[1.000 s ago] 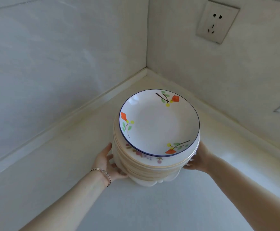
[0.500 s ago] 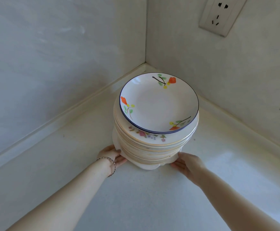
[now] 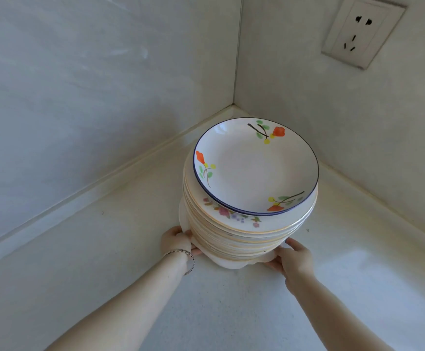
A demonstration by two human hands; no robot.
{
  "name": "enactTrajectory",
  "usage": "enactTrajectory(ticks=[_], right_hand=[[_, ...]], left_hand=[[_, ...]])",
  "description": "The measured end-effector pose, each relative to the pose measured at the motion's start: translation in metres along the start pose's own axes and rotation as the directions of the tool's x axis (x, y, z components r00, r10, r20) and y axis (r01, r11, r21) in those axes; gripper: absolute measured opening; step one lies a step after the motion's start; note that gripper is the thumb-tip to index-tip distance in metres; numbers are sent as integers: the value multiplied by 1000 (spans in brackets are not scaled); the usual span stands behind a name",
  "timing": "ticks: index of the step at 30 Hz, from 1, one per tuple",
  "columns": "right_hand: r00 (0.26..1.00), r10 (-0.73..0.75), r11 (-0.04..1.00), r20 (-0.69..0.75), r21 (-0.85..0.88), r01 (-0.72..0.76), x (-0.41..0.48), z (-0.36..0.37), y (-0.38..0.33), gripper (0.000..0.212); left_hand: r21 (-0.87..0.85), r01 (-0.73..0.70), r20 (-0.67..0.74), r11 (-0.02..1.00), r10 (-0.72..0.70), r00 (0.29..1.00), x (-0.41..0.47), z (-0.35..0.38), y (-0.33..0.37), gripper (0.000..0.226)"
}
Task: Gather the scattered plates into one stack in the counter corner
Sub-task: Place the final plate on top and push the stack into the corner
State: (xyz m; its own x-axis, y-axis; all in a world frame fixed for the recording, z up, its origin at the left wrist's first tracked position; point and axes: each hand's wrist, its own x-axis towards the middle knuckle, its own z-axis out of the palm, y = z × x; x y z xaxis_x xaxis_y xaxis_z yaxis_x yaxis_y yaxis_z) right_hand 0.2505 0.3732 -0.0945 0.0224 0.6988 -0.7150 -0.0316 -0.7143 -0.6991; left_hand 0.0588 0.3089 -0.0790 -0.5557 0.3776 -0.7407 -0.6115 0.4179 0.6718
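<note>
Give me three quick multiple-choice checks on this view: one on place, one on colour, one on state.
1. Where is the stack? A in a sink; B in the counter corner; C on a shelf.
2. Rim line of the top plate? A red; B green; C blue.
3. The left hand and right hand? A hold the rim of the bottom plate; B hang free; C lift the top plate.
Answers: B, the wall corner sits just behind it; C, a dark blue ring edges it; A, fingers of both clasp the lowest rim.
</note>
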Motion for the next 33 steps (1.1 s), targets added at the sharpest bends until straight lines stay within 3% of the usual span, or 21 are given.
enactTrajectory(ticks=[5, 10, 14, 18, 22, 27, 33], right_hand=[[1000, -14, 997, -15, 71, 15, 12, 16, -12, 29], [1000, -21, 996, 3, 92, 20, 33, 32, -38, 23], [1000, 1, 994, 5, 109, -1, 56, 47, -61, 31], [1000, -23, 991, -18, 128, 25, 81, 60, -81, 38], [1000, -8, 989, -23, 148, 12, 97, 72, -93, 45], [1000, 3, 988, -9, 156, -2, 95, 87, -91, 33], [1000, -12, 988, 22, 155, 9, 93, 85, -91, 39]], left_hand=[[15, -36, 19, 999, 36, 999, 16, 16, 25, 33], [-9, -39, 44, 999, 39, 998, 33, 37, 48, 18], [-31, -52, 55, 998, 54, 997, 53, 54, 63, 34], [-48, -73, 59, 996, 76, 995, 69, 71, 77, 19], [-48, -118, 48, 992, 120, 992, 79, 83, 91, 26], [12, -141, 14, 990, 141, 990, 99, 82, 106, 42], [45, -154, 33, 987, 153, 988, 105, 80, 108, 41]])
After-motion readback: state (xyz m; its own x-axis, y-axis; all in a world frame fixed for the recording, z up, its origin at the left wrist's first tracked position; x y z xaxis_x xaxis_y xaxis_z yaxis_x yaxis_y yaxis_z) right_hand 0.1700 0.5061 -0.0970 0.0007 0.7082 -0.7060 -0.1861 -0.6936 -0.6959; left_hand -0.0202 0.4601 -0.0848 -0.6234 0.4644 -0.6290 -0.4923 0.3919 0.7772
